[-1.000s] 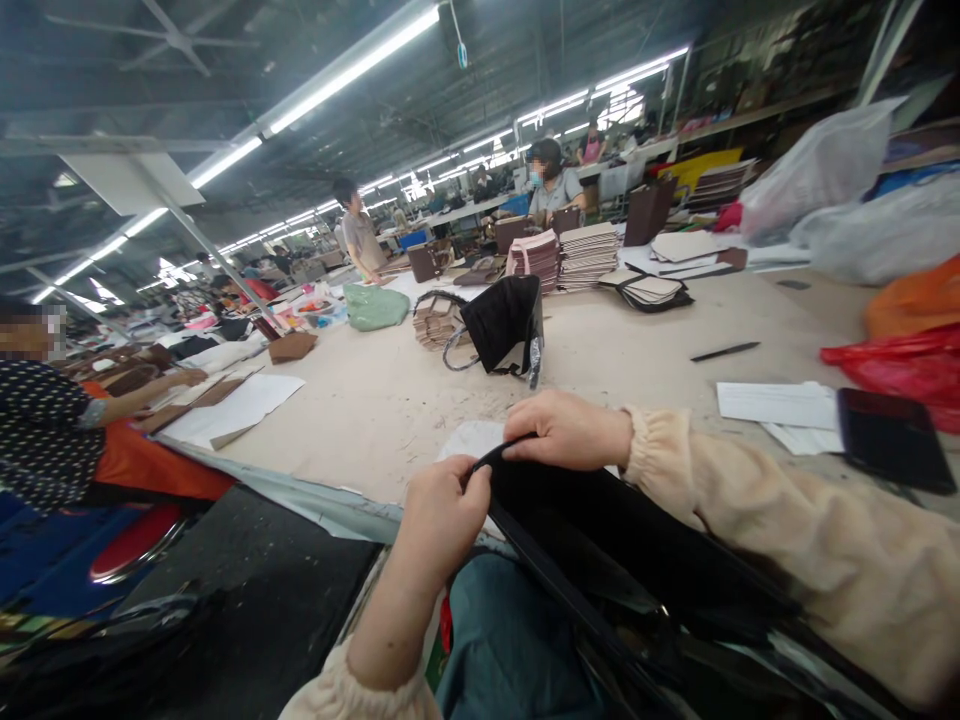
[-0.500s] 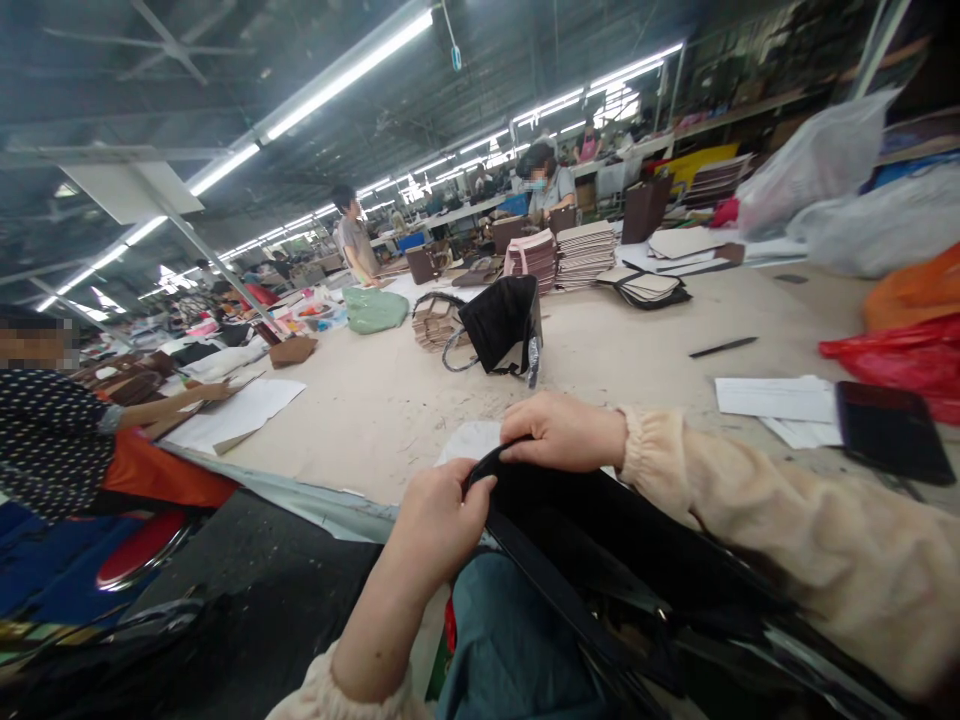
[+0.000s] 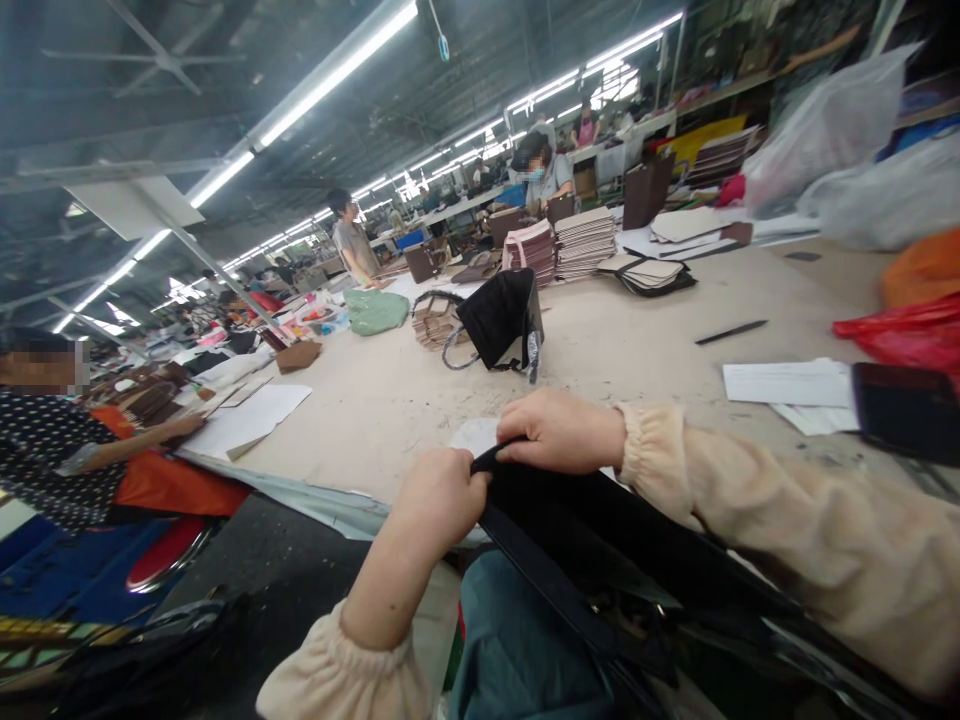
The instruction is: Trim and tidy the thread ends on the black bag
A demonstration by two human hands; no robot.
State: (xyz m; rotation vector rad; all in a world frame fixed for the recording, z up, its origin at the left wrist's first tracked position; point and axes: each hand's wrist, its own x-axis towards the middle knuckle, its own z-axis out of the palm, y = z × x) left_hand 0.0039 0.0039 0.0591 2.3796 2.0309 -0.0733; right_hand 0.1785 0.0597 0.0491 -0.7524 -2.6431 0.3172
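Observation:
A black bag (image 3: pixel 577 530) lies across my lap, its mouth gaping toward me. My left hand (image 3: pixel 442 497) pinches the bag's far rim between thumb and fingers. Right beside it, my right hand (image 3: pixel 555 430) grips the same rim, fingers over the edge and palm down. The two hands almost meet at that corner. My right forearm runs over the bag and hides part of its side. On the table (image 3: pixel 352 430) beyond my hands stands a smaller black bag (image 3: pixel 499 320) with plastic-wrapped handles.
Stacked panels (image 3: pixel 585 245) and a green plastic bag (image 3: pixel 376 311) are farther back. At right lie a thin dark tool (image 3: pixel 731 332), white papers (image 3: pixel 787 383), a dark flat object (image 3: pixel 906 412) and a red plastic bag (image 3: pixel 907 335). A co-worker in a dotted top (image 3: pixel 45 450) sits at left.
Both hands keep their hold on the bag's rim, the left shifted slightly up. The view has turned a little. The co-worker's hand at left has moved back along the papers.

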